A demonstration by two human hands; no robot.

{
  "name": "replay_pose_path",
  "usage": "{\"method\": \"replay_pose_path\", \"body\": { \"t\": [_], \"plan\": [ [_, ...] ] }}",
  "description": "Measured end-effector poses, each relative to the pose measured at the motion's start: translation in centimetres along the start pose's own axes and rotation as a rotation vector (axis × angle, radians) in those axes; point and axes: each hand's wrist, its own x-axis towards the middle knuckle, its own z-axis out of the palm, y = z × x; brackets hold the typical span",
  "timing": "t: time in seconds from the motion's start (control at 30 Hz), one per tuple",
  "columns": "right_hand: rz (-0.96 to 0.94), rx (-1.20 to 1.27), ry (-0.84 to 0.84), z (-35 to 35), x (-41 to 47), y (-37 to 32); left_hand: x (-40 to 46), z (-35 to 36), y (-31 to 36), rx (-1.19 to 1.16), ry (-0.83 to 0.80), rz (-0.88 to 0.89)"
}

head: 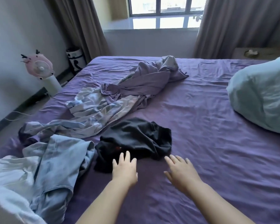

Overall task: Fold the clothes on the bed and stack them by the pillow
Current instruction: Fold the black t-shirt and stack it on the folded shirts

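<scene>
Both hands reach fwd over the bed, palms down, fingers spread wide, neither holding anything. Left hand: fingertips lie over the near edge of the black garment; whether they press on it cannot be told. Right hand: above bare purple sheet just right of that garment's near edge, apart from it.

L to R across the bed:
(a) White fabric at the near-left corner, crumpled, partly under (b).
(b) Pale blue denim garment, unfolded, long axis running from the near-left edge up twd the bed's centre; its far end sits just beside the black garment.
(c) Pale patterned blue-white garment, twisted, long axis diagonal from near-left to far-right.
(d) Black garment, bunched in a heap at bed centre-near, wider than deep, long axis roughly left-right; a small red-orange mark shows near its front.
(e) Grey-lilac garment, rumpled, continuing the same diagonal as (c) twd the far side, overlapping (c)'s far end.
(f) Pale green pillow at the right edge, well apart from all clothes.

Off the bed, left wall: pink fan on a white stand; black-and-white bin beside the curtain, contents not visible. Window at the far wall.
</scene>
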Motion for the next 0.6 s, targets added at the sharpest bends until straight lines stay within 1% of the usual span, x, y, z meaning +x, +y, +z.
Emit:
{"method": "replay_pose_path", "body": {
  "t": [0.1,0.2,0.33,0.43,0.53,0.57,0.6],
  "plan": [
    [-0.032,-0.005,0.005,0.0,3.4,-2.9,1.8,0.1,-3.5,-0.037,0.010,-0.049],
    [-0.067,-0.015,-0.014,0.5,6.3,-4.8,3.1,1.2,-6.2,-0.088,-0.031,-0.074],
    [-0.140,-0.098,-0.064,1.2,9.4,-6.3,4.2,3.2,-7.9,-0.134,-0.110,0.011],
    [-0.135,-0.151,-0.083,1.7,10.8,-6.7,5.0,4.5,-8.0,-0.089,-0.120,0.063],
    [-0.129,-0.164,-0.047,1.9,11.1,-6.7,5.7,5.4,-8.0,0.001,-0.075,0.066],
    [-0.142,-0.152,-0.031,1.8,10.9,-6.5,5.8,5.3,-7.8,0.030,-0.011,0.057],
    [-0.157,-0.133,-0.018,1.8,10.7,-6.3,5.8,5.1,-7.7,0.043,0.108,0.053]
  ]
}}
